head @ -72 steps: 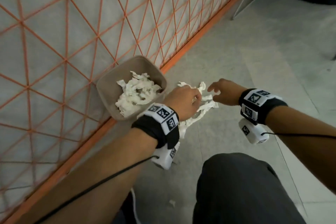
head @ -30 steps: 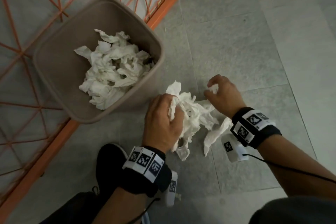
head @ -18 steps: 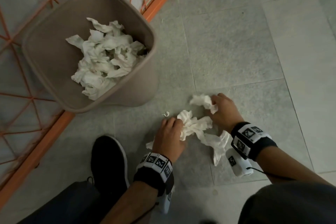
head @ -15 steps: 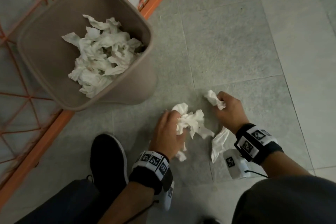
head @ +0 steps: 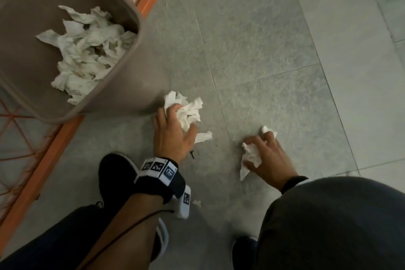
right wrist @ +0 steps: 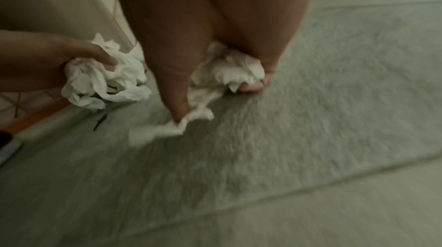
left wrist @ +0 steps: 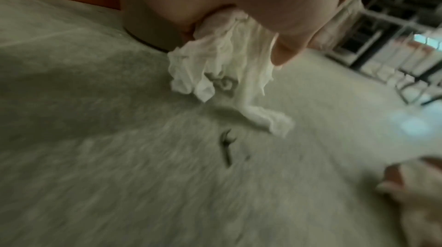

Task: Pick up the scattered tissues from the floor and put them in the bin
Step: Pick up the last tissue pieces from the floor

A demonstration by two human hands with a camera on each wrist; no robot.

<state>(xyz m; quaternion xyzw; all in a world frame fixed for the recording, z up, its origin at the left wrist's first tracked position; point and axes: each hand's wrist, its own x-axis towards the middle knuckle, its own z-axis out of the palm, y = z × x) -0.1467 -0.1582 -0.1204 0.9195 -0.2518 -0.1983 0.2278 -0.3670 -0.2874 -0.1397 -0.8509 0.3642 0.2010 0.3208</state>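
Crumpled tissues in left hand, beside bin.

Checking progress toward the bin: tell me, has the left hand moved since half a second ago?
Yes. The left hand, gripping tissues, has moved toward the bin, now nearly touching its base.

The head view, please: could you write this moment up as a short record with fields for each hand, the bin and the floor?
left hand: left hand grips a crumpled tissue wad beside the bin's base
right hand: right hand holds a smaller tissue, low over the floor
bin: tan bin, already holding a pile of white tissues
floor: grey tiles; a small white scrap near the left wrist
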